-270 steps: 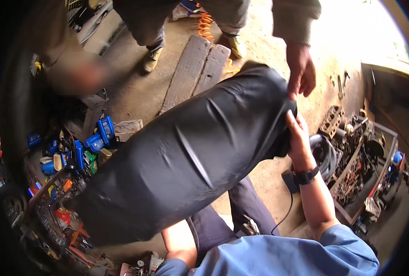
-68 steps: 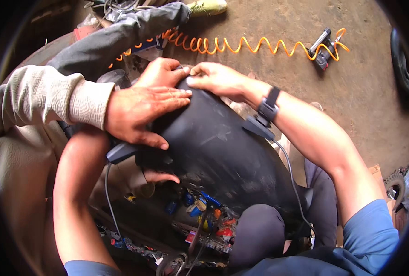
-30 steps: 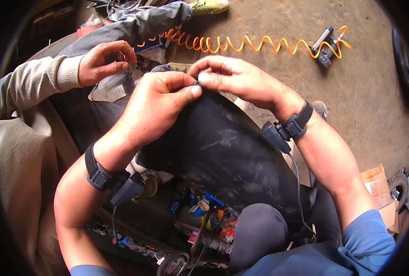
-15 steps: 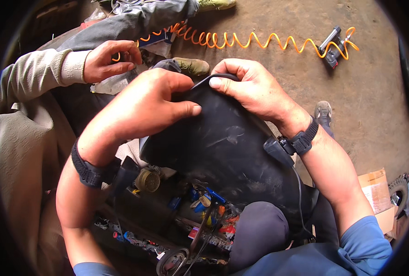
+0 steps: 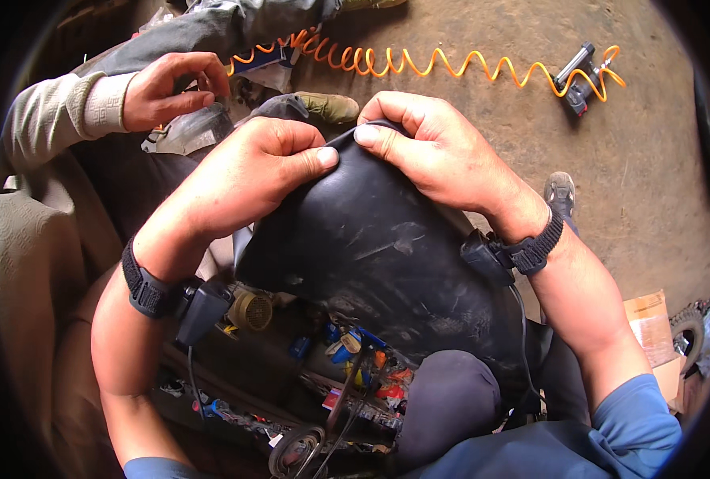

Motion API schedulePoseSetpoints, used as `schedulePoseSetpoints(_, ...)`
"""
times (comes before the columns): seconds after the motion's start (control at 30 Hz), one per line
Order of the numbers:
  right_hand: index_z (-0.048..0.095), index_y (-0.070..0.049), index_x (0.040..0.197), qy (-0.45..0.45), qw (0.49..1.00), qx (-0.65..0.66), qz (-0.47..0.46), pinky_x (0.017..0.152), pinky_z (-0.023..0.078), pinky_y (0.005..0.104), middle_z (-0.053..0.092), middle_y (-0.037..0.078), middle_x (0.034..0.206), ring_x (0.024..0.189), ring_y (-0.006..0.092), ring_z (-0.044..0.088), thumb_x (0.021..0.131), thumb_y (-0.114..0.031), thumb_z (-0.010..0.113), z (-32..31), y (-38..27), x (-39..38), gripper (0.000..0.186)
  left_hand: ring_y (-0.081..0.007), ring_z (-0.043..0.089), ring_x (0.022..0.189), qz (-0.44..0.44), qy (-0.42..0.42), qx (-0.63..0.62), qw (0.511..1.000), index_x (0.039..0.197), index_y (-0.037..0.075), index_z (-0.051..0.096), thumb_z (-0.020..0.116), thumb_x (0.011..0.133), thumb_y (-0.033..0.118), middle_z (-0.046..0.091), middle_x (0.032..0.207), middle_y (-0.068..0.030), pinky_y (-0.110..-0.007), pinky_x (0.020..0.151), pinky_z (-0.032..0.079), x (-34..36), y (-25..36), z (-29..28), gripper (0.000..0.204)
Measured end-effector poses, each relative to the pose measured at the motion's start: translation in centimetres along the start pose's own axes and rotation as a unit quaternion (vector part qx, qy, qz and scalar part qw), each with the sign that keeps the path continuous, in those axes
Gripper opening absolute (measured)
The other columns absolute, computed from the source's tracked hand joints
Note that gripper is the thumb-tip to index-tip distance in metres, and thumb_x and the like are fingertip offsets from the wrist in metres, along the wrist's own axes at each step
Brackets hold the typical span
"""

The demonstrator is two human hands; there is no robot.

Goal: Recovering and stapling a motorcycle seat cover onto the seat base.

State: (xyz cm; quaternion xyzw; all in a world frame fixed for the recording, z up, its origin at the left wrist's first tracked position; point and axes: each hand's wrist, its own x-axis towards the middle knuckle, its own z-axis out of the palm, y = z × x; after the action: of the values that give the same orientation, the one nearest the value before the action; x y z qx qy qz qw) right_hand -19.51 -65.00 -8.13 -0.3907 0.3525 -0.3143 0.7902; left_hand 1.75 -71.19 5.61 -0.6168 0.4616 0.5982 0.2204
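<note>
A black, smooth, leather-like cover (image 5: 371, 239) with pale scuff marks stretches from my knee up to both hands. Its far edge is pinched between the thumb and fingers of my left hand (image 5: 263, 168). Close to the right of it, my right hand (image 5: 435, 152) grips the same edge, thumb on top and fingers curled under. What lies beneath the cover is hidden. Just beyond my left hand is another person's hand (image 5: 171, 92), in a cream sleeve, fingers bent.
An orange coiled hose (image 5: 471, 68) runs across the floor to a metal air tool (image 5: 575, 80). Below the cover, small coloured packets (image 5: 347, 351) lie in clutter. At the right stand a cardboard box (image 5: 650, 331) and a tyre (image 5: 690, 331). The other person's leg (image 5: 203, 40) stretches along the far left.
My left thumb has come down onto the cover's edge, and my hands are closer together. The edge lies flatter. The other person's hand has shifted left and away.
</note>
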Motion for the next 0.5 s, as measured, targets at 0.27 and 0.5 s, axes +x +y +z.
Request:
schedulePoseSetpoints(0.27,0.077,-0.001,0.11,0.008,0.988,0.119,0.099,0.074,0.054,0.0297,0.075,0.0,0.093,0.082,0.0061,0.063,0.111,-0.025,0.068,1.5,2.9,1.4,0.025,-0.0048,0.054,0.082,0.044,0.08,0.09,0.992,0.1,-0.002,0.072,0.065,0.115,0.029,0.063,0.083,0.0038,-0.031,0.072,0.049,1.9,-2.1,2.1,0.035)
schedulePoseSetpoints(0.5,0.08,-0.002,0.114,0.049,0.988,-0.004,0.146,0.077,0.056,0.0278,0.076,-0.001,0.096,0.085,0.0059,0.065,0.111,-0.024,0.069,1.0,3.6,3.5,0.024,-0.0141,0.069,0.082,0.002,0.079,0.063,0.995,0.112,-0.006,0.078,0.064,0.113,0.031,0.077,0.088,-0.0108,-0.037,0.079,0.057,4.6,-2.7,1.9,0.04)
